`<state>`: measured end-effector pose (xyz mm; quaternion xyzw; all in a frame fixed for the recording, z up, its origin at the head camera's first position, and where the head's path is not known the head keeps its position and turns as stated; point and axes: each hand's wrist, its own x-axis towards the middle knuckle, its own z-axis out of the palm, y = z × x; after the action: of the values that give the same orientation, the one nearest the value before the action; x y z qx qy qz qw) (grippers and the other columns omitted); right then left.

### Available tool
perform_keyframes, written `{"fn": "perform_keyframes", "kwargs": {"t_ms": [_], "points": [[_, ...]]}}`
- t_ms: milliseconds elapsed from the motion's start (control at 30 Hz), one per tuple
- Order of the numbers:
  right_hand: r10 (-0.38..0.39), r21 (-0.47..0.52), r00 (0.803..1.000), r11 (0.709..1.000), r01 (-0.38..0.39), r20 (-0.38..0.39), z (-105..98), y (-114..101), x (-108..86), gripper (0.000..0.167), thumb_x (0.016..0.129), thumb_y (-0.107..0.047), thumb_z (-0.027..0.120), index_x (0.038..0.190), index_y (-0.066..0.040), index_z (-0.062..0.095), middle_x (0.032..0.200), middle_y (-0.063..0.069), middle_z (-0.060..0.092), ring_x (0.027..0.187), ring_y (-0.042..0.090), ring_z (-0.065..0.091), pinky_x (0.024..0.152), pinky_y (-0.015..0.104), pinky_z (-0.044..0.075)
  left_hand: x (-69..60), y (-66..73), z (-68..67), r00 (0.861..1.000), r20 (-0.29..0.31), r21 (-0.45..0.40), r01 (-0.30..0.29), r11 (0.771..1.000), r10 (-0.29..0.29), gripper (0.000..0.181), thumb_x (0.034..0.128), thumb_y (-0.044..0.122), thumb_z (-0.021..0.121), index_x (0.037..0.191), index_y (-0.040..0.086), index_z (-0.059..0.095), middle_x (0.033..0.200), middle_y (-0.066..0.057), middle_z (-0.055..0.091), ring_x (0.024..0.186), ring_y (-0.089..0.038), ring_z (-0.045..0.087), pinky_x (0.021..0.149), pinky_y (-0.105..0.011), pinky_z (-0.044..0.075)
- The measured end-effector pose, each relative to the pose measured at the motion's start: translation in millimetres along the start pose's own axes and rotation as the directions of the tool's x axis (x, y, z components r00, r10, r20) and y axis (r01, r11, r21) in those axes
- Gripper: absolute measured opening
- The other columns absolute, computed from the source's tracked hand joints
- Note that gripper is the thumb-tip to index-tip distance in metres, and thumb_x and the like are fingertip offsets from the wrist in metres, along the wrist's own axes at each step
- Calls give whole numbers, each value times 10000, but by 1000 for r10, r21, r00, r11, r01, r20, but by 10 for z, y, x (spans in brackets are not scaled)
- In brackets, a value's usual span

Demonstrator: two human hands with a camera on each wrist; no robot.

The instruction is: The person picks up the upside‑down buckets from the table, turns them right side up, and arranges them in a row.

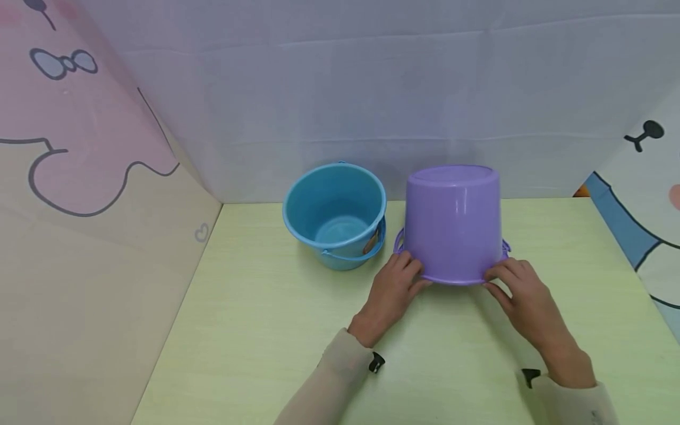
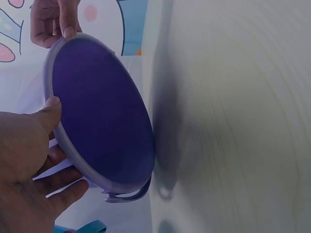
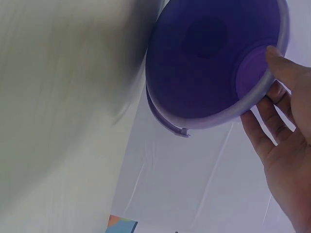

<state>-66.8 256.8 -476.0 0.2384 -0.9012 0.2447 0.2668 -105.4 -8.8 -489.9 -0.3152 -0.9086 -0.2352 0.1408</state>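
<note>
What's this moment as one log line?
purple plastic bucket: inverted, tilted; left hand, right hand: gripping its rim; blue plastic bucket: upright

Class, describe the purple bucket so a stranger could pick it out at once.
At the pale green table, find the person's left hand and right hand, both gripping the purple bucket by its rim. It is tipped mouth down, base uppermost, unlike the upright blue bucket to its left in the head view.
</note>
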Motion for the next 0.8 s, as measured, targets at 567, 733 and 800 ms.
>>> {"fn": "perform_keyframes", "kwargs": {"t_ms": [567, 733, 800], "points": [[-38, -32, 998, 999, 36, -59, -83, 4, 112, 660, 1097, -574, 356, 925, -29, 686, 971, 108, 660, 898, 266, 569, 794, 308, 429, 43, 8, -75, 999, -51, -63, -13, 998, 10, 236, 946, 271, 806, 1031, 115, 649, 996, 1, 551, 915, -167, 546, 779, -247, 522], [-46, -31, 996, 999, 44, -78, -102, 4, 144, 658, 1096, -568, 376, 925, -20, 697, 963, 110, 663, 894, 268, 577, 807, 287, 429, 61, 16, -109, 998, -65, -84, -1, 996, -5, 227, 950, 266, 803, 1025, 108, 658, 988, -6, 563, 911, -176, 563, 771, -244, 522], [-44, -24, 995, 999, 42, -87, -108, 4, 156, 659, 1093, -572, 384, 925, -17, 699, 962, 113, 663, 897, 274, 579, 835, 242, 419, 69, 21, -125, 998, -69, -86, 6, 996, -12, 225, 955, 270, 797, 1022, 106, 659, 988, -7, 568, 909, -176, 567, 763, -239, 520]]}}
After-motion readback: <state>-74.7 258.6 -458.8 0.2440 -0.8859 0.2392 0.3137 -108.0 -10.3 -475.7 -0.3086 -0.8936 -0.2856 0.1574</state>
